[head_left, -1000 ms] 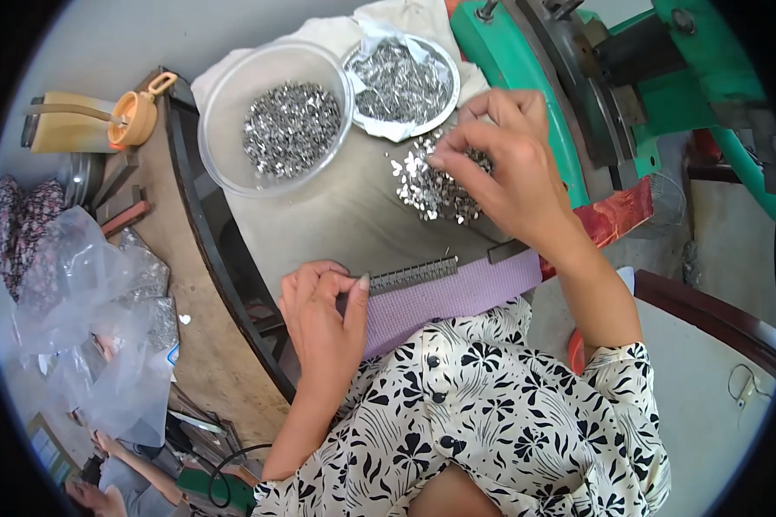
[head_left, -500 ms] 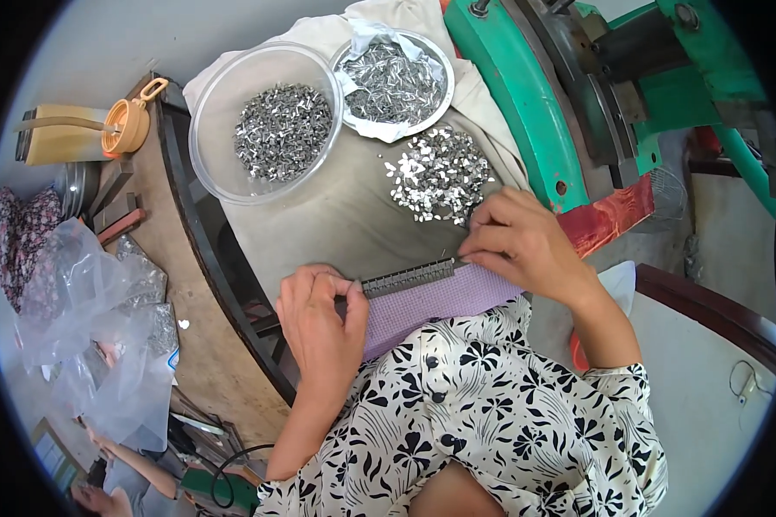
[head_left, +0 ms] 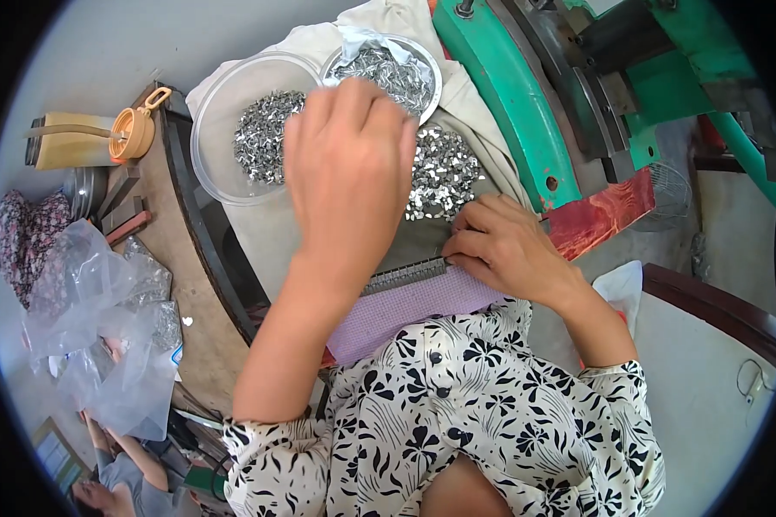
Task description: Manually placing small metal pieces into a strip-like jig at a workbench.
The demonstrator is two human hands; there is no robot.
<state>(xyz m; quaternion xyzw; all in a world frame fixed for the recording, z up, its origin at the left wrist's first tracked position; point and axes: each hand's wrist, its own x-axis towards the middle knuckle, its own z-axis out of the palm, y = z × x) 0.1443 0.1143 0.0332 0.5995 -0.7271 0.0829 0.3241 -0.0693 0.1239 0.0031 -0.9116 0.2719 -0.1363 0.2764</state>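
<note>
A narrow grey slotted metal bar (head_left: pixel 409 275) lies along the far edge of a lilac woven cloth (head_left: pixel 405 312) in front of me. At its right end, the fingers of my right hand (head_left: pixel 510 248) are pinched on the bar. My left hand (head_left: pixel 349 159) is raised, slightly blurred, over the gap between a clear plastic bowl (head_left: pixel 200 164) of small metal pieces and a metal dish (head_left: pixel 436 90) of thin metal pins. Its fingertips are hidden behind the hand. Beyond my right hand, a loose heap of shiny metal chips (head_left: pixel 447 177) lies on the beige cloth.
A green machine (head_left: pixel 496 103) stands at the far right, a red board (head_left: pixel 599 215) beside it. To the left, a wooden table (head_left: pixel 203 323) holds clear plastic bags (head_left: pixel 103 319) and an orange-lidded container (head_left: pixel 134 129). Another person (head_left: pixel 134 474) sits at lower left.
My left hand has left the bar's left end and moved up and away, toward the bowl and the dish. My right hand stays at the bar's right end.
</note>
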